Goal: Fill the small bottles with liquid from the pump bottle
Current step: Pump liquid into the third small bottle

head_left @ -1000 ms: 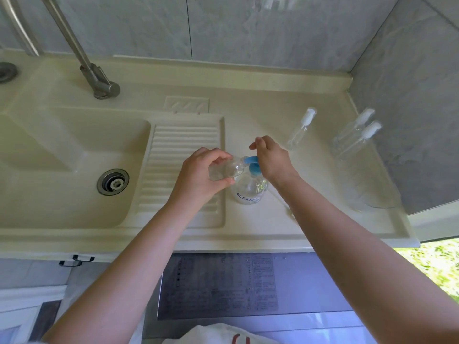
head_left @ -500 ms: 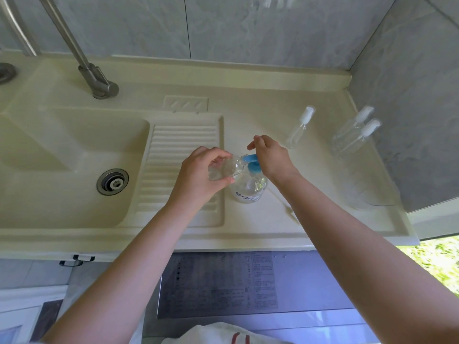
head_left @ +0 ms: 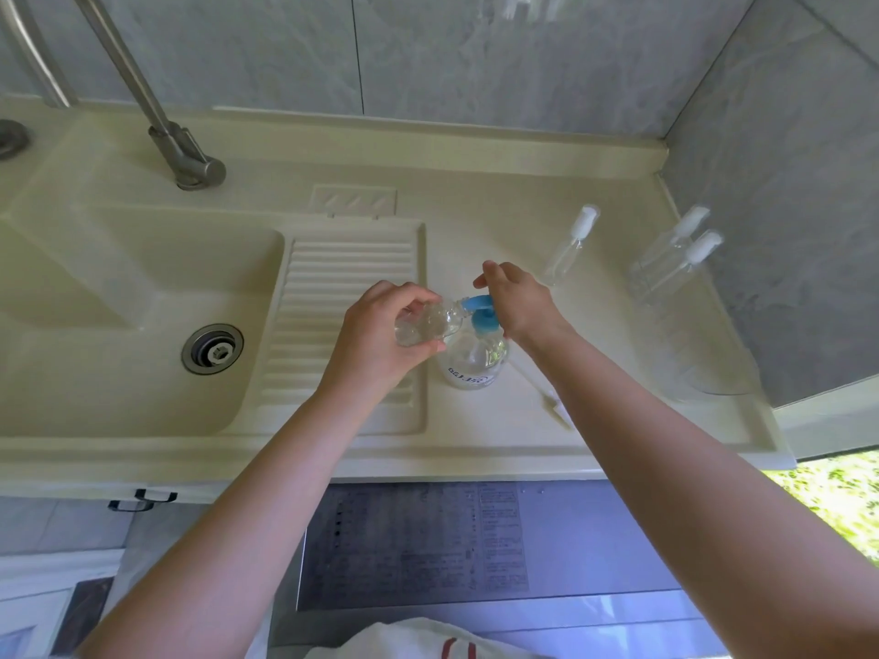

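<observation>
A clear pump bottle (head_left: 475,361) with a blue pump head (head_left: 480,304) stands on the cream counter, right of the ribbed drainboard. My left hand (head_left: 376,340) grips a small clear bottle (head_left: 428,323), tilted with its open neck against the blue spout. My right hand (head_left: 518,302) rests on top of the pump head, fingers curved over it. A small spray bottle with a white cap (head_left: 571,244) stands behind my right hand. Two more capped small bottles (head_left: 675,259) stand near the right wall.
The sink basin (head_left: 119,297) with its drain lies to the left, and a metal tap (head_left: 185,154) rises behind it. A loose white spray-cap tube (head_left: 547,397) lies on the counter under my right forearm. A clear jug (head_left: 699,354) stands at the right wall.
Both hands stay on the small bottle and the pump head. The blue pump head shows slightly more under my right hand than before.
</observation>
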